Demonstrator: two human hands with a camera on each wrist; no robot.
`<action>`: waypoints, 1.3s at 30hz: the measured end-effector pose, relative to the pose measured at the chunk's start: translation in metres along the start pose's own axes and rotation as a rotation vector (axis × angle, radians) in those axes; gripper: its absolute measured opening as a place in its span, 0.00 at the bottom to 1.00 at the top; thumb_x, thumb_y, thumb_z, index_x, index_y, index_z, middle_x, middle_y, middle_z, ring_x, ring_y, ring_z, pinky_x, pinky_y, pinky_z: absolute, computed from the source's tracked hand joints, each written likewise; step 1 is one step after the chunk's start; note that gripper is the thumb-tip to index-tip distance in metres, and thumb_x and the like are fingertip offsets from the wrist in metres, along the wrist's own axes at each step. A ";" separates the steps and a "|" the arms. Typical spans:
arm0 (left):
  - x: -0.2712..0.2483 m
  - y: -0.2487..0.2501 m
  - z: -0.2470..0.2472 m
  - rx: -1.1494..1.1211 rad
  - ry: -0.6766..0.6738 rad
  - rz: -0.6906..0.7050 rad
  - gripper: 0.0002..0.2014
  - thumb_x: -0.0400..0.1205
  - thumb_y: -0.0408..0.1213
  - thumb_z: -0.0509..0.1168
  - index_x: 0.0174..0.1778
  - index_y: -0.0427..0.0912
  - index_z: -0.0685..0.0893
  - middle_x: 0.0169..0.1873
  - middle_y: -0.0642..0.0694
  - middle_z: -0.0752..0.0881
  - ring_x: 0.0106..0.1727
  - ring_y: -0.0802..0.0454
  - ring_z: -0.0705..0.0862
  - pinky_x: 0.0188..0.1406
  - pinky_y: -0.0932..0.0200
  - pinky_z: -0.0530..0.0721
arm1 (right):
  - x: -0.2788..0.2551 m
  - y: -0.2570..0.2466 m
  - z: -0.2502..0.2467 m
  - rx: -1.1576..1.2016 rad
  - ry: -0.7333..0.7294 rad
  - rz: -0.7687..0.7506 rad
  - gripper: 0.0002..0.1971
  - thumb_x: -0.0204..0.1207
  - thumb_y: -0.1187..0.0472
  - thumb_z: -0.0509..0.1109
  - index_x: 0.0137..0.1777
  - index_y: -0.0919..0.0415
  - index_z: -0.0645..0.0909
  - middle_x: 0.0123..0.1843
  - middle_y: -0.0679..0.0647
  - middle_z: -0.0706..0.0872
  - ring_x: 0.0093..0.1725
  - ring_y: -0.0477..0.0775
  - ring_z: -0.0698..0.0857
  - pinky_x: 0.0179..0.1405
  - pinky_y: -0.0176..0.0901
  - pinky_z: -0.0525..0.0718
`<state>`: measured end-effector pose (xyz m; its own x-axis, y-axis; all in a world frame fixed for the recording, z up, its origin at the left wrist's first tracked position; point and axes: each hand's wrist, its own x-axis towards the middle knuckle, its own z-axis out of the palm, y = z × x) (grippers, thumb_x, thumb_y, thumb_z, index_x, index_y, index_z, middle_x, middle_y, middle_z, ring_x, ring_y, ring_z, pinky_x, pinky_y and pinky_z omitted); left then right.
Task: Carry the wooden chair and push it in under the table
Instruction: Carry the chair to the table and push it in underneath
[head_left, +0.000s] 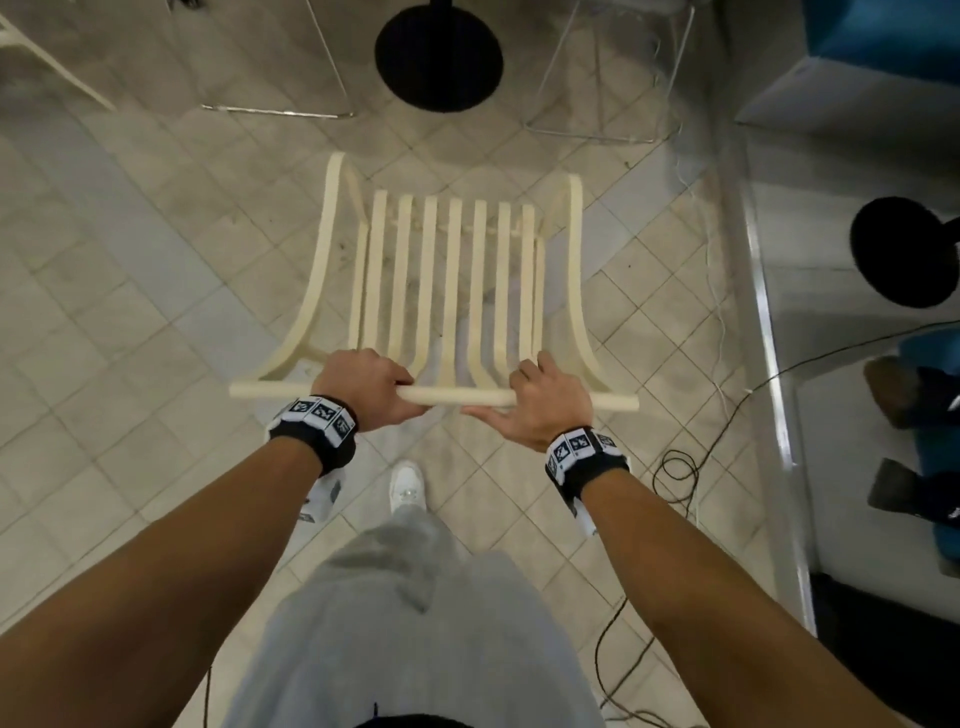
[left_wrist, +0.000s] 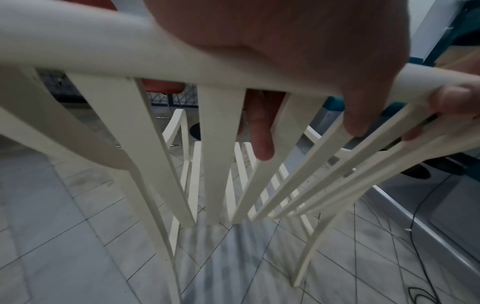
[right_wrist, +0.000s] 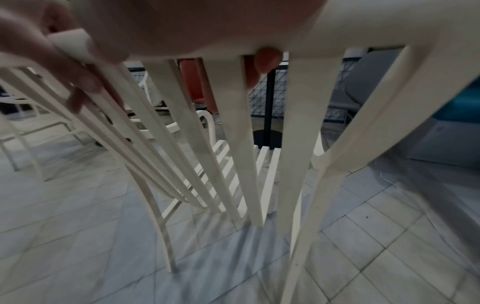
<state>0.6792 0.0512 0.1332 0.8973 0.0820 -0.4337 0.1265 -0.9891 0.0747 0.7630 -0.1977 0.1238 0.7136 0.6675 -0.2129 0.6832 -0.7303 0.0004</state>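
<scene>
A cream-painted wooden chair (head_left: 452, 270) with a slatted back and seat stands in front of me on the tiled floor, its back toward me. My left hand (head_left: 369, 384) grips the round top rail (head_left: 457, 397) left of its middle. My right hand (head_left: 545, 402) grips the same rail a little to the right, thumb under it. In the left wrist view my fingers (left_wrist: 259, 133) curl over the rail between the chair's (left_wrist: 215, 164) back slats. The right wrist view shows the chair (right_wrist: 293, 144) and a fingertip (right_wrist: 267, 59) wrapped behind the rail. I cannot tell whether the legs touch the tiles. The table's black round base (head_left: 439, 52) lies ahead, beyond the seat.
Wire-frame chairs (head_left: 275, 109) (head_left: 597, 130) flank the table base. A raised ledge with a metal edge (head_left: 769, 312) runs along the right, with cables (head_left: 675, 467) on the floor beside it. Another black base (head_left: 904, 249) and another person's feet (head_left: 904, 395) are on the ledge.
</scene>
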 end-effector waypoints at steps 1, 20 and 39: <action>0.011 -0.005 -0.007 -0.001 0.005 0.003 0.30 0.69 0.77 0.59 0.49 0.60 0.93 0.31 0.53 0.91 0.37 0.49 0.88 0.38 0.55 0.86 | 0.013 0.004 -0.001 0.000 0.002 0.006 0.49 0.70 0.15 0.46 0.44 0.60 0.88 0.45 0.54 0.89 0.53 0.58 0.82 0.31 0.48 0.75; 0.236 -0.130 -0.143 -0.237 0.195 -0.165 0.33 0.66 0.83 0.61 0.50 0.61 0.92 0.31 0.54 0.90 0.37 0.49 0.86 0.42 0.51 0.85 | 0.310 0.093 -0.069 0.132 0.001 0.041 0.45 0.69 0.14 0.50 0.35 0.58 0.85 0.40 0.49 0.85 0.49 0.52 0.82 0.38 0.51 0.86; 0.351 -0.179 -0.209 -0.129 0.051 -0.256 0.46 0.58 0.92 0.46 0.38 0.56 0.90 0.23 0.55 0.85 0.28 0.52 0.84 0.33 0.54 0.89 | 0.452 0.132 -0.104 0.061 -0.065 0.013 0.50 0.64 0.11 0.46 0.39 0.58 0.87 0.43 0.52 0.87 0.45 0.56 0.85 0.40 0.53 0.88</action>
<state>1.0595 0.2826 0.1554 0.8487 0.3365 -0.4080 0.4016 -0.9120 0.0833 1.1923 0.0227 0.1296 0.7095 0.6482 -0.2764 0.6616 -0.7478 -0.0556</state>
